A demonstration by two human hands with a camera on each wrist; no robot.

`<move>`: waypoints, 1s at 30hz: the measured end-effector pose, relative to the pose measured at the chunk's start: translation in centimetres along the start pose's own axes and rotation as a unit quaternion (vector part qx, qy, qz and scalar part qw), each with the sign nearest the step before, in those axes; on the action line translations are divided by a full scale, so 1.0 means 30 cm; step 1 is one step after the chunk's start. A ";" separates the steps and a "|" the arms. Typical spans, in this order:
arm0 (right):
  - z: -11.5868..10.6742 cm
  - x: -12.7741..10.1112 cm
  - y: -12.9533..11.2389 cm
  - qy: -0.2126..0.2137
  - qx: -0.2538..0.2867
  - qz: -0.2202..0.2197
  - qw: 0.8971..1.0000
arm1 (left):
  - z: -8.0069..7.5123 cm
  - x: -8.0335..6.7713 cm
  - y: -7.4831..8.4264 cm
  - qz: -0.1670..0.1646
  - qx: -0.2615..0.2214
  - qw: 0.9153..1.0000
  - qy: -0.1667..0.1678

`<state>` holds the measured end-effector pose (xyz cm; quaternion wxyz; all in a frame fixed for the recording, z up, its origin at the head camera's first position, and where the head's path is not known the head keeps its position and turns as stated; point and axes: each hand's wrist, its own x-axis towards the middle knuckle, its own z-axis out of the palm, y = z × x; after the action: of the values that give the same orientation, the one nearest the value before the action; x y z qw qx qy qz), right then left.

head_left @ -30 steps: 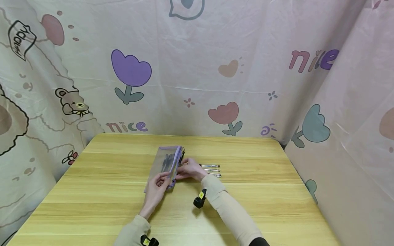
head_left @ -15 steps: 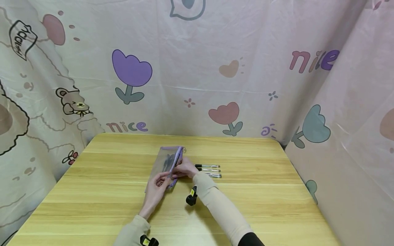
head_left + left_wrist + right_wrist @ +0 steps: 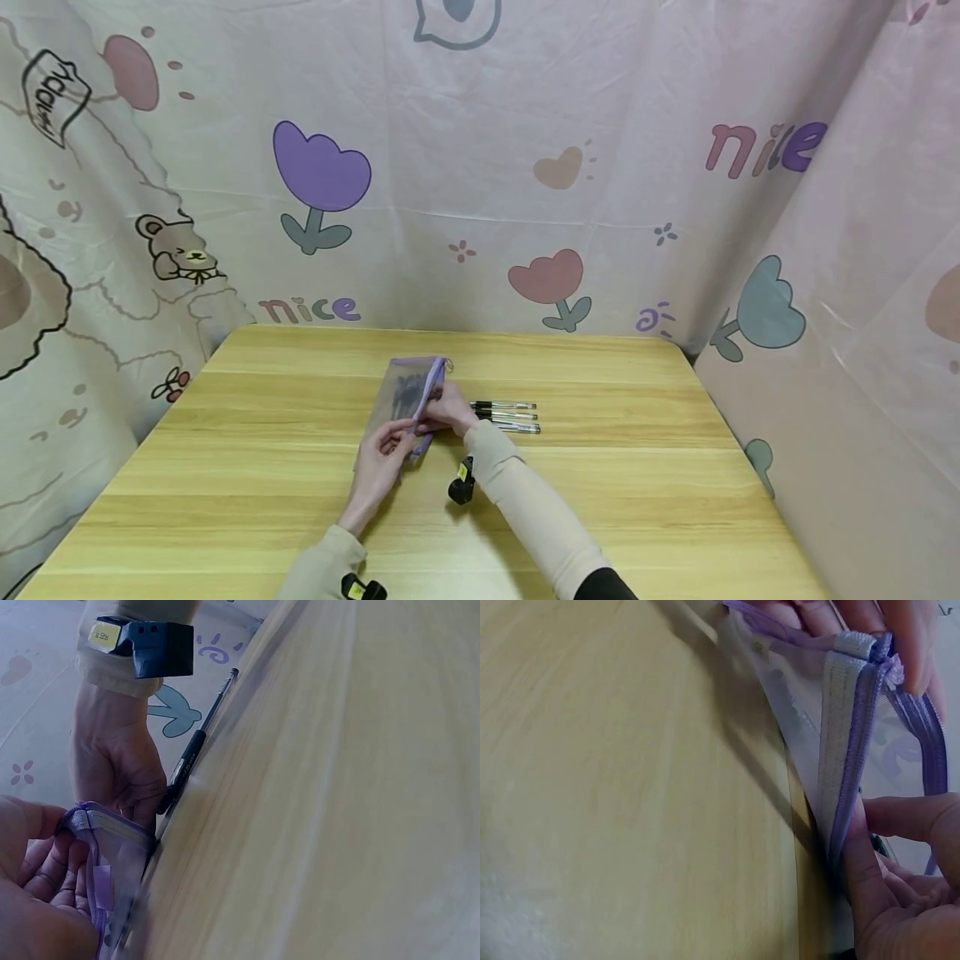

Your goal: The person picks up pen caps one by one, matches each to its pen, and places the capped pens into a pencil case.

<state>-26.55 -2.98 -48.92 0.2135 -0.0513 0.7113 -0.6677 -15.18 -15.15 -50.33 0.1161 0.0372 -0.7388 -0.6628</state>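
A clear pencil pouch [image 3: 405, 396] with a purple zipper edge lies mid-table, with dark pens inside. My left hand [image 3: 381, 457] pinches its near end. In the right wrist view those left fingers [image 3: 870, 619] grip the pouch's purple corner [image 3: 855, 652]. My right hand [image 3: 450, 410] pinches the zipper edge on the pouch's right side, and its fingers [image 3: 889, 862] press against the purple strip. Three pens [image 3: 510, 415] lie side by side just right of that hand. The left wrist view shows the right hand [image 3: 120, 776], the pouch [image 3: 112, 851] and a pen [image 3: 199, 742] behind them.
The wooden table [image 3: 637, 467] is walled in by a printed cloth backdrop [image 3: 480, 183] at the back and on both sides. A small black wrist camera [image 3: 459, 486] sits under the right forearm.
A dark pen end that stuck out at the pouch's far opening is no longer visible. My right hand and forearm have shifted left and nearer along the zipper edge, uncovering the pens' black grips.
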 end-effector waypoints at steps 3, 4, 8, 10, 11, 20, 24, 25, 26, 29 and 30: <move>-0.003 -0.001 -0.001 -0.002 -0.001 0.005 1.000 | 0.001 0.001 -0.001 0.004 0.003 1.000 0.005; -0.005 -0.001 -0.001 -0.003 0.000 0.007 1.000 | 0.001 0.002 -0.002 0.005 0.005 1.000 0.006; -0.014 -0.004 0.007 -0.011 0.010 0.011 1.000 | 0.001 0.002 -0.002 -0.006 0.006 1.000 0.007; -0.020 -0.012 0.007 -0.014 0.017 0.011 1.000 | 0.001 0.001 0.000 -0.010 0.004 1.000 0.006; -0.023 -0.020 0.005 -0.015 0.020 0.008 1.000 | 0.001 0.000 0.002 -0.013 0.004 1.000 0.006; -0.105 -0.128 0.012 -0.028 -0.071 -0.101 0.992 | 0.006 0.006 -0.006 -0.014 -0.013 1.000 0.018; -0.175 -0.189 0.029 -0.027 -0.143 -0.176 0.974 | 0.007 0.003 -0.005 -0.015 -0.014 1.000 0.020; -0.195 -0.204 0.033 -0.024 -0.157 -0.185 0.970 | 0.007 0.002 -0.004 -0.016 -0.013 1.000 0.020; -0.216 -0.220 0.035 -0.027 -0.159 -0.189 0.969 | 0.007 0.001 -0.004 -0.016 -0.011 1.000 0.020; -0.279 -0.260 0.045 -0.029 -0.172 -0.199 0.964 | 0.002 -0.003 -0.002 -0.021 -0.005 1.000 0.020; -0.300 -0.272 0.048 -0.027 -0.179 -0.200 0.963 | 0.000 -0.004 -0.001 -0.022 -0.003 1.000 0.020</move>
<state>-22.22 8.45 -48.24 0.0818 -0.2481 0.7883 -0.5570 -15.06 -15.13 -50.39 0.1167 0.0663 -0.7334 -0.6664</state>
